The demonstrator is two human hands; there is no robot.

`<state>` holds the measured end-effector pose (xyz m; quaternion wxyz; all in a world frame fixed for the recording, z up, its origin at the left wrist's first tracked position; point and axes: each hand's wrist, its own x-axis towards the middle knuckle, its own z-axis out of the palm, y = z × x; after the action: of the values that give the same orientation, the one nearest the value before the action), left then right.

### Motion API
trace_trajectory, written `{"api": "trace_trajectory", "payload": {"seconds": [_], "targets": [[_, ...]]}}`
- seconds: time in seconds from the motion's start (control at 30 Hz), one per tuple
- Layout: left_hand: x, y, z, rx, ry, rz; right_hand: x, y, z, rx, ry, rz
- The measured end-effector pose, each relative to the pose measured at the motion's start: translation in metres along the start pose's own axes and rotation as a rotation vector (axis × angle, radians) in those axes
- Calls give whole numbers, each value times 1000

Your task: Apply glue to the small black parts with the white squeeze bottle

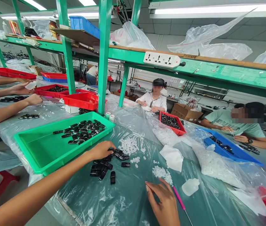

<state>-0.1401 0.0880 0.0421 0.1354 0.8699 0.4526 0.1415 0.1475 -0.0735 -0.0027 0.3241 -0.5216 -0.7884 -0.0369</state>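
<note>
My left hand [102, 150] reaches over a loose pile of small glossy black plastic casings [103, 166]. Its fingers curl down at the back edge of the pile, closed on one casing mostly hidden beneath them. My right hand [163, 202] is low over the plastic-covered table, fingers apart, with nothing visible in them. Just beyond it lies a heap of tiny white pieces [161, 173]. A pink-handled screwdriver [179, 197] rests to its right, beside a small translucent bottle [191, 186]. Larger white pieces [128, 145] are heaped right of the black pile.
Behind my left forearm stands a green tray [29, 135] partly filled with black casings. A white cloth [172, 158] and a plastic bag of white pieces [218, 166] lie to the right. Green shelf posts [103, 78] rise at the back. Co-workers sit left, ahead and right.
</note>
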Motion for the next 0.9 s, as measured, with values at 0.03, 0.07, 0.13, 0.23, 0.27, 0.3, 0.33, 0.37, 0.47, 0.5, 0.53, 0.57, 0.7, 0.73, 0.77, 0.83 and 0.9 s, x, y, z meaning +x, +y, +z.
{"api": "trace_trajectory", "payload": {"seconds": [0.03,0.07,0.13,0.23,0.27,0.3,0.33,0.37,0.47,0.5,0.53,0.57,0.7,0.73,0.77,0.83,0.9], "targets": [[2,3,4,2,-12,12,0,0,0,-1,-2,-1],[4,5,7,4,-20,23,0,0,0,-2,-5,-3],[8,10,13,9,-30,42,0,-1,0,-2,-4,-15],[12,16,19,22,-24,48,2,-3,0,2,8,-31],[13,18,21,27,-15,46,2,-4,0,5,6,-26],[13,19,23,29,-4,45,3,-5,-1,8,2,-15],[13,21,24,29,8,46,3,-5,-1,11,-5,-3],[13,23,25,23,20,50,3,-6,-1,12,-10,9],[11,34,25,-16,53,80,2,-6,-1,15,-7,26],[10,40,26,-36,62,93,2,-6,-1,17,-5,22],[9,46,26,-57,72,107,2,-7,-1,19,-4,16],[8,53,27,-79,80,120,2,-7,-1,22,0,8],[4,81,33,-193,91,180,2,-9,-2,37,67,-1],[3,87,34,-247,89,196,3,-9,-3,41,95,-1],[2,92,35,-306,84,209,3,-9,-3,45,121,-5],[0,102,37,-423,66,226,3,-9,-5,50,173,-12],[-1,110,38,-521,38,228,3,-9,-7,49,203,1]]}}
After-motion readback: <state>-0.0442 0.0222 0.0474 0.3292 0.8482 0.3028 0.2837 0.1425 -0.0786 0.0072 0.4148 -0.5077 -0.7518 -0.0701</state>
